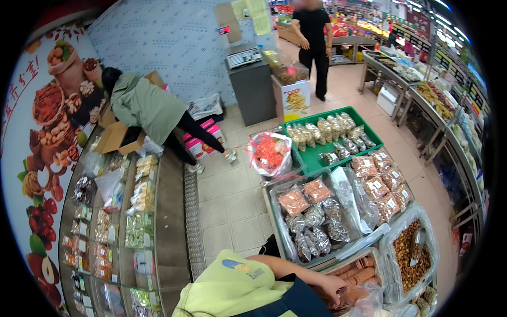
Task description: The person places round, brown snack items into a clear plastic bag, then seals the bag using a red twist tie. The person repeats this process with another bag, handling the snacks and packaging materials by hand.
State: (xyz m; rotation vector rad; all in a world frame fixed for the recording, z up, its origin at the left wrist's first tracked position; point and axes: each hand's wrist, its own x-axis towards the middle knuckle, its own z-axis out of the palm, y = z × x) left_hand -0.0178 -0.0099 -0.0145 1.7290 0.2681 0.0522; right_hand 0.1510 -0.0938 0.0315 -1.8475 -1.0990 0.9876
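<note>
My left hand (pixel 333 286) reaches down into a plastic-lined tray (pixel 379 259) at the bottom right. Stacked pinkish-brown discs (pixel 362 275) lie in rows there, some apart from the hand. The fingers curl down among the discs at the near side, and whether they grip any is hidden. A crumpled clear plastic bag (pixel 366 299) sits just right of the hand, over part of the tray. My right hand is out of view.
Beyond lie a clear-lined bin of bagged goods (pixel 313 233), a green tray (pixel 317 152) and a nut bin with a metal scoop (pixel 418 243). A person in a green jacket (pixel 146 107) bends over a carton (pixel 119 138). Another person (pixel 315 43) stands behind. Shelves (pixel 170 237) line the left.
</note>
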